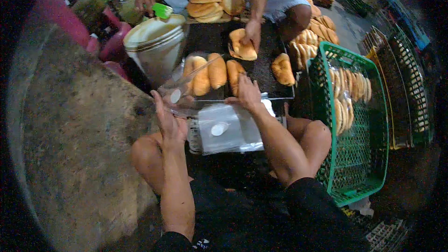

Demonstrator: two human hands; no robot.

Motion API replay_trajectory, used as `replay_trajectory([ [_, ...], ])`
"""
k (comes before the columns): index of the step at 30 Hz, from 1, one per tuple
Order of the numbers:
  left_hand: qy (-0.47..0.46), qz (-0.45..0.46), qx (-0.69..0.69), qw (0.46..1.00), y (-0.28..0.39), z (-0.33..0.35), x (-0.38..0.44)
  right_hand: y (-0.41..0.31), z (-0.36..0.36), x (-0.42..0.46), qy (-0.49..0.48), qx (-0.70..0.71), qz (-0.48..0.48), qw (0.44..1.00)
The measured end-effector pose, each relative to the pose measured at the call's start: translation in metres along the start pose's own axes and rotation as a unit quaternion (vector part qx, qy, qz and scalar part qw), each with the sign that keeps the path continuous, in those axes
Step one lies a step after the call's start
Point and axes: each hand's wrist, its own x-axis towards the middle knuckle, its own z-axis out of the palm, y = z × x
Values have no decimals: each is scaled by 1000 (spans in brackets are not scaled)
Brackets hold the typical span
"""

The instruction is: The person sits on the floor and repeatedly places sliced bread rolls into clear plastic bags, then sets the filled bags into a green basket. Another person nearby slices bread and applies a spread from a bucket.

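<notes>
My left hand (171,120) is at a clear plastic bag (185,77) that reaches over bread rolls (200,77) on a dark tray (269,38); its palm faces inward, and blur hides whether the fingers grip the bag. My right hand (249,92) has its fingertips on the near part of another elongated roll (234,70). Below both hands lies a stack of clear plastic bags (229,129) with a white round mark. One folded roll (283,70) rests at the tray's right. Across from me, a person's hand (252,33) holds a filled roll (241,47).
The other person's second hand holds a green spatula (162,11) over a white bucket (154,42). Round buns (204,3) are piled at the far edge. A green crate (383,112) with bagged bread stands at right. More bread (320,28) lies beyond it.
</notes>
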Motion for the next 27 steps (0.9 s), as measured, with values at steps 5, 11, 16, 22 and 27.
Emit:
replay_trajectory([
  [5,66,17,65,996,14,-21,1,36,-53,20,-82,59,46,994],
  [11,99,65,144,982,-4,-43,41,52,-199,-45,41,404,7,914],
  [16,19,71,259,963,-15,-2,34,40,-257,-61,8,462,-45,886],
  [22,-123,28,209,970,-31,19,5,-9,-213,-47,-38,457,-30,888],
  [27,-127,6,120,985,-43,49,-22,-49,-185,-64,121,551,-103,819],
])
